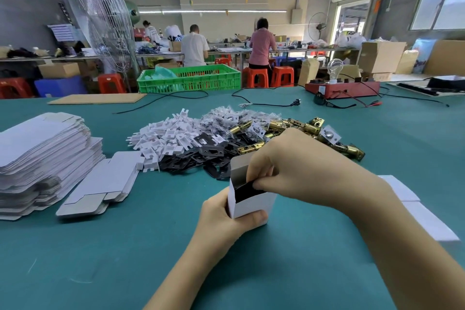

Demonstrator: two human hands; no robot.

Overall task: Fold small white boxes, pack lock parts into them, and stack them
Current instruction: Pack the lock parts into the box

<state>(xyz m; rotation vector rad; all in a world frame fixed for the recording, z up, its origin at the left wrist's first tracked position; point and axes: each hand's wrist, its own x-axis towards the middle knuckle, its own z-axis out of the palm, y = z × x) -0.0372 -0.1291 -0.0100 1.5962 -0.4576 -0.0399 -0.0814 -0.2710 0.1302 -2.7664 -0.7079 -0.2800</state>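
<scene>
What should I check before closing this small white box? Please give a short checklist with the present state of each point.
1. Box held steady: ok, the left hand grips its lower part.
2. Black plate going inside: ok, the right hand pinches it at the open top.
3. Plate fully seated: not ok, it shows above the front edge.
4. Other lock parts already inside: cannot tell, the inside is hidden.
5. Top flap free to fold: ok, it stands open behind the plate.
6. Stacking place: ok, finished boxes lie at the right.
</scene>
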